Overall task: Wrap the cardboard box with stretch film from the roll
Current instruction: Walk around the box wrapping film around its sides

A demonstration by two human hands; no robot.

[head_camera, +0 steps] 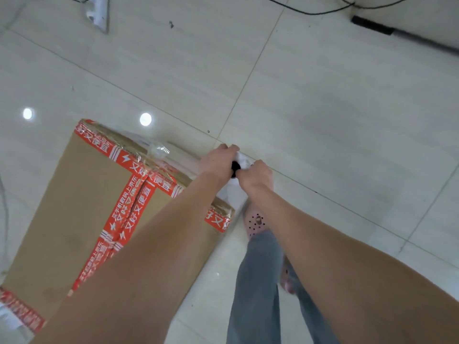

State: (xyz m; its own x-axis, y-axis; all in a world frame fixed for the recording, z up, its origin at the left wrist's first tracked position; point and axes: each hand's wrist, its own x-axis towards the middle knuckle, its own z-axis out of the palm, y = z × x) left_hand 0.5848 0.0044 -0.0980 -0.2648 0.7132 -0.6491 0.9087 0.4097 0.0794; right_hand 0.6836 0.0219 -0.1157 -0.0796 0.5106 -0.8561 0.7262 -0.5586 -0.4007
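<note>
Standing over the job, the person has a grey trouser leg (258,281) and a pink perforated clog (255,223) planted on the pale tiled floor (323,120), just beside the right side of the large brown cardboard box (82,194). The box sits on the floor at the left of the view, its top seams sealed with red printed tape (129,207).

Both bare arms reach past the box's far right corner. There the left hand (218,161) and the right hand (258,173) curl their fingers round a white roll of stretch film (242,161) with a dark core, one hand on either side.

A crumpled wad of clear film (157,150) sits at the box's far top edge, and a pale band appears to run from it toward the roll. So the wrap looks anchored and only just begun, with the top bare.

The next move likely calls for keeping the film taut while carrying the roll round the corner and down the right side. The person's own feet stand in that path.

Farther off lie a white power strip (98,13), black cables (310,11) and a dark bar (372,26), all well apart from the box.
</note>
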